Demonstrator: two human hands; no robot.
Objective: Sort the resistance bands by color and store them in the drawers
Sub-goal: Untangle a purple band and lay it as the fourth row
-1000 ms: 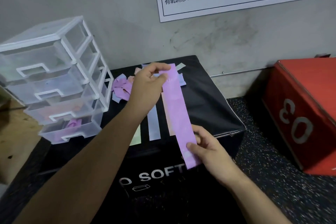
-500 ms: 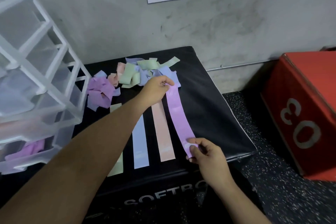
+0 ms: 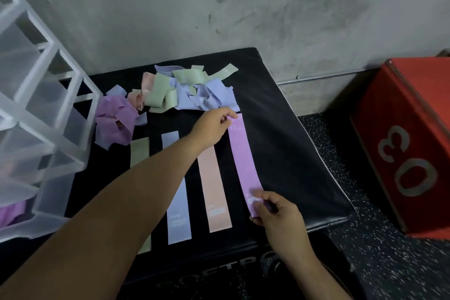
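The clear drawer unit stands at the left of the black box, and only its bottom drawer shows purple inside, so storing looks barely begun. At the back of the box lies a tangled pile of bands in green, blue, peach and purple, not yet sorted. In front of it, a green band, a blue band and a peach band lie flat side by side. The purple band lies just beside the peach one as the fourth strip. The left hand pinches its far end and the right hand grips its near end, fingers closed on it.
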